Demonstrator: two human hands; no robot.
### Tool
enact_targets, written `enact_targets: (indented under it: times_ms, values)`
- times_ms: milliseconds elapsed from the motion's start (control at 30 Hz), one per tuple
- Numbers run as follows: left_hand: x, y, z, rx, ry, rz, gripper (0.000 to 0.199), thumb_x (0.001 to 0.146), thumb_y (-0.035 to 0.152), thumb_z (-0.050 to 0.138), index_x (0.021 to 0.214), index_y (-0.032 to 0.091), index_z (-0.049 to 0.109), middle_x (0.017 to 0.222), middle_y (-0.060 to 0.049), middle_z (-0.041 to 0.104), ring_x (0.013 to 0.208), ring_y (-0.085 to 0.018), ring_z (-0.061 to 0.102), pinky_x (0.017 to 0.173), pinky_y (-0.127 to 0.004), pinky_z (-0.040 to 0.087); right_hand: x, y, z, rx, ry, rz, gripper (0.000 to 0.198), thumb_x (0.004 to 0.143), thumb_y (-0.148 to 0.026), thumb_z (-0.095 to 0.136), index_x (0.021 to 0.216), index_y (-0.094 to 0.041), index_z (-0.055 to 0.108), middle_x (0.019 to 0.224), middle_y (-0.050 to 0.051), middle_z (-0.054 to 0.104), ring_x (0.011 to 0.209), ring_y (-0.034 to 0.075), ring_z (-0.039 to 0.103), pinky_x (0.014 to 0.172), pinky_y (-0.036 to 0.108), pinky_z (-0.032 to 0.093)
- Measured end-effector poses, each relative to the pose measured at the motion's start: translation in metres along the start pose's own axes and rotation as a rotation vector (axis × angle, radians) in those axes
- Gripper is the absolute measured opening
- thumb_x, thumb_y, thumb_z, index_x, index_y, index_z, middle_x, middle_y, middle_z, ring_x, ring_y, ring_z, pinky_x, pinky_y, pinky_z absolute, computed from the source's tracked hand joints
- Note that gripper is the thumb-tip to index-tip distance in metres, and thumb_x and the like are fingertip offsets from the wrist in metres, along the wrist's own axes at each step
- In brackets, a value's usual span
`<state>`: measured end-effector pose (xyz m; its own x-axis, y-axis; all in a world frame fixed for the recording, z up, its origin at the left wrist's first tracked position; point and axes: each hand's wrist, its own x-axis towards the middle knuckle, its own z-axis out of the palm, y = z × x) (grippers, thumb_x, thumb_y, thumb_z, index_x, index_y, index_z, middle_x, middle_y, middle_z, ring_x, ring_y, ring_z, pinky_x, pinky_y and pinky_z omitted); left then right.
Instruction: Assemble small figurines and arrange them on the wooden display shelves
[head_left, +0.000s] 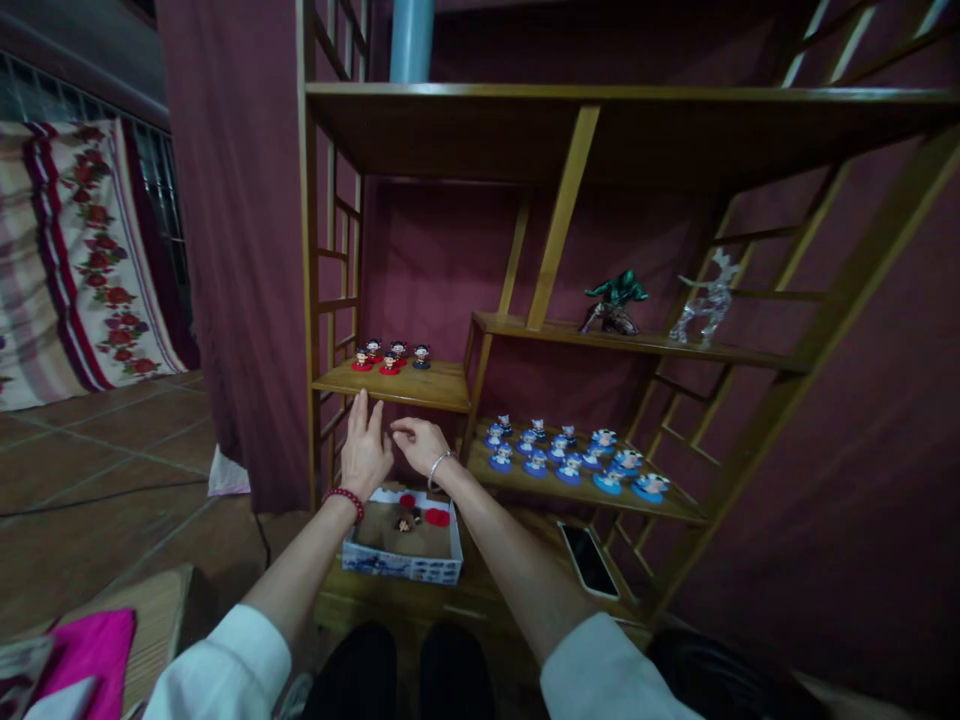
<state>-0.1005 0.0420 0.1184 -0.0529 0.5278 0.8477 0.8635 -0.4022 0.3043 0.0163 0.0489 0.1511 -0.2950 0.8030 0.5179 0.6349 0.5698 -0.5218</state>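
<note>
My left hand [365, 452], a red bead bracelet at its wrist, is raised with fingers stretched toward the small left shelf [442, 385]. Nothing shows in it. Beside it, my right hand [422, 445] has its fingers curled together, with a silver bracelet on the wrist. What lies between those fingertips, if anything, is too small to make out. Several red-based figurines [389, 363] and one dark-based figurine [421, 357] stand on that shelf above my hands. Below them is an open cardboard box [401, 565] holding red discs [436, 517] and a small figurine part [405, 523].
Rows of blue-based figurines [535, 462] fill the lower right shelf. Higher up stand a green figure [619, 300] and a clear deer ornament [709, 300]. A phone [589, 560] lies right of the box. A wooden divider [564, 220] separates the shelf's sections.
</note>
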Motion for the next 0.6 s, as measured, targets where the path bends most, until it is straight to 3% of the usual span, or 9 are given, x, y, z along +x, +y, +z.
enact_targets:
  times_ms: [167,400,500,600]
  values:
    - [-0.025,0.002,0.015,0.006,-0.165,-0.072,0.044,0.074,0.012,0.041,0.118,0.013,0.044,0.14,-0.012,0.021,0.125,-0.023,0.027,0.096,-0.035,0.037,-0.016,0.015,0.021,-0.122,-0.077,0.062,0.028,0.076,-0.013,0.042,0.093,-0.02,0.064,0.094,0.002,0.066,0.086,0.013,0.06,0.078,0.019,0.042]
    - [-0.071,-0.004,0.048,0.003,-0.482,-0.184,0.034,0.078,0.018,0.041,0.109,0.012,0.051,0.131,-0.015,0.038,0.113,-0.021,0.044,0.091,-0.029,0.039,-0.041,0.049,0.051,-0.26,-0.271,0.181,0.029,0.077,-0.013,0.039,0.089,-0.021,0.065,0.086,0.002,0.067,0.071,0.011,0.057,0.062,0.018,0.037]
    - [-0.09,-0.006,0.06,0.018,-0.669,-0.232,0.032,0.078,0.019,0.04,0.108,0.013,0.05,0.122,-0.015,0.046,0.105,-0.02,0.051,0.085,-0.029,0.041,-0.053,0.063,0.063,-0.294,-0.324,0.231,0.027,0.074,-0.012,0.041,0.08,-0.017,0.067,0.081,0.005,0.068,0.067,0.012,0.056,0.056,0.019,0.035]
    - [-0.109,-0.007,0.068,0.032,-0.769,-0.257,0.029,0.076,0.018,0.041,0.104,0.013,0.05,0.105,-0.015,0.057,0.09,-0.02,0.058,0.077,-0.031,0.044,-0.066,0.076,0.076,-0.324,-0.378,0.268,0.025,0.072,-0.01,0.043,0.075,-0.016,0.068,0.078,0.006,0.068,0.065,0.012,0.055,0.054,0.019,0.034]
